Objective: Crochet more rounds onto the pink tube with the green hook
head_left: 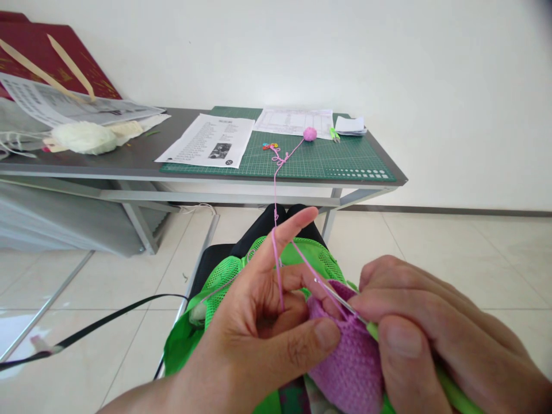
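Crocheted piece [351, 362], dense pink-purple yarn in tight rows, rounded, is pinched at its upper edge by the left hand [263, 310], index finger raised with yarn looped around it. A slim metal crochet hook [340, 300] with green handle is gripped by the right hand [426, 333]; its tip is laid against the taut strand above the piece. Strand is led up to a small pink yarn ball [309, 134] on a green gridded cutting mat [357, 155]. Printed sheet [207, 141] bears text lines and a dark photo; wording too small to be read.
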The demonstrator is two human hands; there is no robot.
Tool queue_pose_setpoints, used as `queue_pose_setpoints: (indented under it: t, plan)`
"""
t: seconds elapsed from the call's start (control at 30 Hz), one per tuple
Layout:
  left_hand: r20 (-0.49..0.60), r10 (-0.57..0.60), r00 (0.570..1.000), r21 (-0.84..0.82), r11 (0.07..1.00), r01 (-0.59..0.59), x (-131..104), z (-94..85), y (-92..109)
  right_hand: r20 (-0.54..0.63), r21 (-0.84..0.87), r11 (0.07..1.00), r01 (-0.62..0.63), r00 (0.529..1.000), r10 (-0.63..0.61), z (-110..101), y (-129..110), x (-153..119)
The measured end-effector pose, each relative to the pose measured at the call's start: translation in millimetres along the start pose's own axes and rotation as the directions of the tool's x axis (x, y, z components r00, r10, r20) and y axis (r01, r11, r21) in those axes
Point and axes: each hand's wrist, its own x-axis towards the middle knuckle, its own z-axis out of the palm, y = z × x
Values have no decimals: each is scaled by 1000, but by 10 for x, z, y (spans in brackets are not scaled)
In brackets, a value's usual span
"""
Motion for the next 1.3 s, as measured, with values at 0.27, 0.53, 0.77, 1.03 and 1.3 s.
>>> queue_pose_setpoints:
  t: [0.27, 0.53, 0.77, 1.03, 1.3]
  plan:
    - [26, 7, 1000, -27, 1000, -6, 17, 10, 1, 101, 128, 992, 0, 995, -13, -150, -72, 286]
    - [82, -24, 996, -18, 1000, 26, -7, -3, 5, 401, 119, 982, 149, 897, -185, -440, 58, 284]
    - [125, -64, 990, 19, 998, 62, -29, 21, 26, 530, 91, 991, 94, 838, -128, -632, 23, 270]
    - [26, 20, 999, 9, 1000, -20, -27, 34, 5, 188, -60, 996, 62, 981, -49, -386, 126, -34]
    - [22, -17, 1000, -3, 1000, 17, -24, 19, 6, 35, 61, 998, -27, 999, 25, -48, -48, 31]
